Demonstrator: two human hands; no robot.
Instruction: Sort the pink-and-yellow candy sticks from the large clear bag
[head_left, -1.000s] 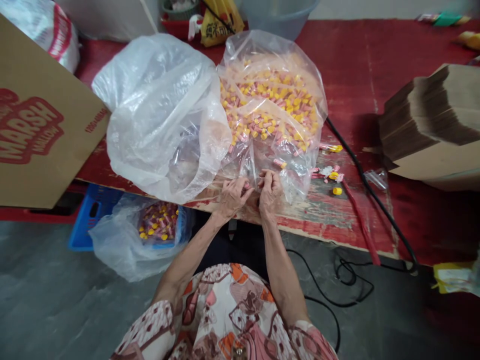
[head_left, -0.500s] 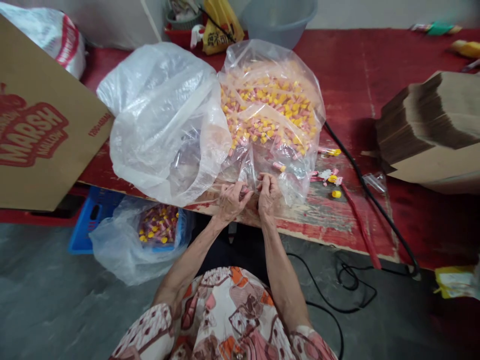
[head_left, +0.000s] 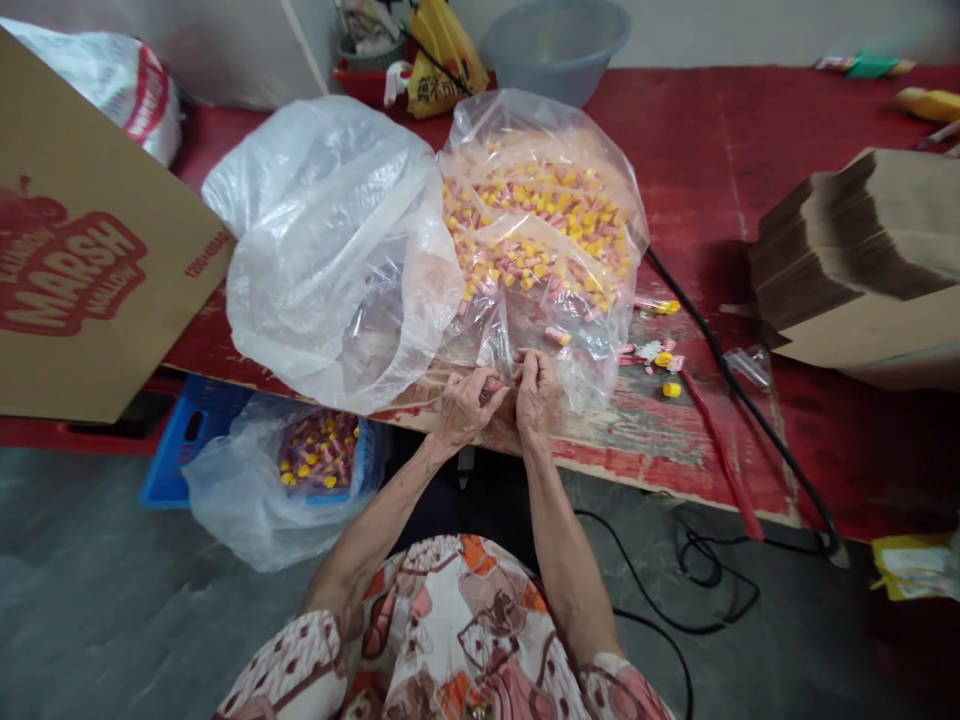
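Note:
My left hand (head_left: 463, 405) and my right hand (head_left: 535, 390) are close together at the red table's near edge (head_left: 675, 470), both pinched on a small pink sweet in clear wrapping between them. Just beyond them lies a big clear bag (head_left: 541, 225) full of pink and yellow sweets. To its left sits a second clear bag (head_left: 330, 245) that looks mostly empty. A few loose sweets (head_left: 660, 358) lie on the table to the right of my hands.
A marshmallow carton flap (head_left: 82, 270) stands at the left. Flat cardboard is stacked (head_left: 862, 250) at the right. A black cable (head_left: 720, 340) crosses the table and drops to the floor. Below the table a blue crate (head_left: 187, 430) holds a bag of sweets (head_left: 315, 460). A grey basin (head_left: 555, 45) sits at the back.
My hands stay pinched together at the table edge with only small finger movements. The view has tilted slightly, so everything sits a little lower in the picture.

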